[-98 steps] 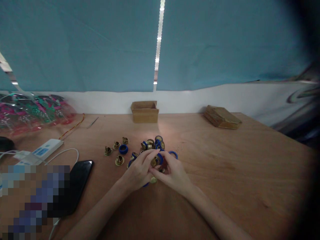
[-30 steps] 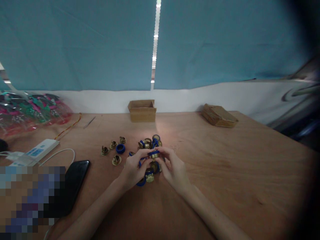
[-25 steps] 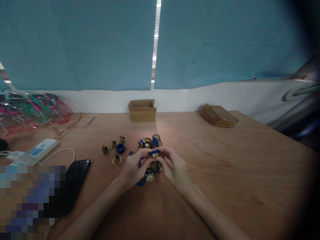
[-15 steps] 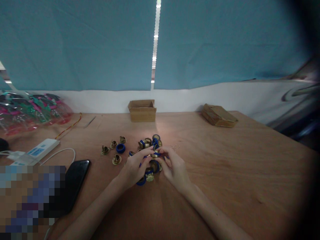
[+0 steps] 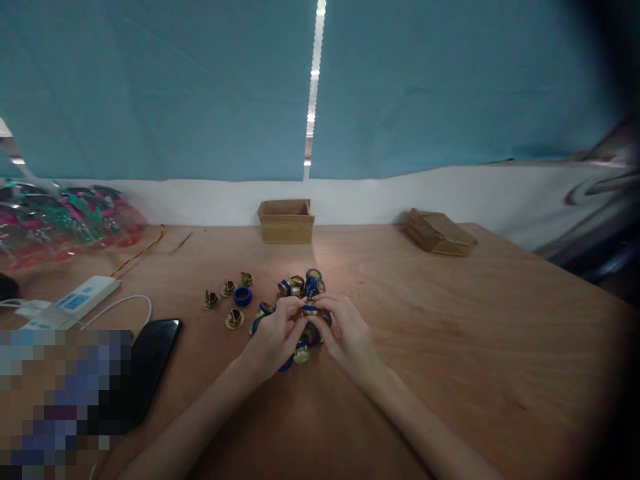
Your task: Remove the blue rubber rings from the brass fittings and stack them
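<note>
Between the fingertips of my left hand (image 5: 275, 333) and my right hand (image 5: 353, 337) is a brass part with a blue ring (image 5: 311, 309), pinched from both sides. Around and beneath the hands lie several similar brass parts with blue rings (image 5: 301, 353), some of them partly hidden by my fingers. Left of the hands, several brass pieces without rings (image 5: 235, 319) rest on the wooden table. A loose blue ring (image 5: 243, 296) lies among them.
An open cardboard box (image 5: 287, 230) stands at the back centre of the table (image 5: 475, 347), and a flattened box (image 5: 440, 232) at the back right. On the left are a black phone (image 5: 155, 360), a power strip (image 5: 85, 300), cables and plastic-wrapped items (image 5: 65, 223).
My left hand has moved slightly right and its fingers have closed on the held part. That part now sits more level between both hands.
</note>
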Tool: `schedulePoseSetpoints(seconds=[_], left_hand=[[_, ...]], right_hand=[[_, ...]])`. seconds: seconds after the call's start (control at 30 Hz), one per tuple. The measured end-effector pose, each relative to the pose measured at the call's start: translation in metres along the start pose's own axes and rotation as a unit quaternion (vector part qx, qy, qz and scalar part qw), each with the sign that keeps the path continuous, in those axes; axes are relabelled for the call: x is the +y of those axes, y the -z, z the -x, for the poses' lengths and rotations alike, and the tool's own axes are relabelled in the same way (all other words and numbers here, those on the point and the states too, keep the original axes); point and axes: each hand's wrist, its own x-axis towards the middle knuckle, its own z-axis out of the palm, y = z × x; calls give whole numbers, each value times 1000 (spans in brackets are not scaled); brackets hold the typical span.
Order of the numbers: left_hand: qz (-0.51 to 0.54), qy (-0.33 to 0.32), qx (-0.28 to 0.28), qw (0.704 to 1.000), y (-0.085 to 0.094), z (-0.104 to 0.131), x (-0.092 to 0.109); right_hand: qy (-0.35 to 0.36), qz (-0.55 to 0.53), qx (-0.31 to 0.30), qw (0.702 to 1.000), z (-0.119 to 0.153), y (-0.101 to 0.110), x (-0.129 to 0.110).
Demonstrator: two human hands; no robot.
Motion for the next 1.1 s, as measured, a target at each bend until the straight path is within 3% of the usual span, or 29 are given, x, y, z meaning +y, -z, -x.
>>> schedulePoseSetpoints(seconds=[0.33,0.6,0.77,1.1], left_hand=[[-23,1,37,999,-3,2,2],[-47,26,35,998,-4,3,-1],[-33,20,4,999,-2,1,-1],[-68,-5,-2,998,1,2,-3]], right_hand=[[-11,-9,-14,1000,-2,2,0],[-46,-28,-41,998,-1,1,0],[-98,-41,-66,992,2,-2,2],[-141,-102,-14,985,2,-3,4]])
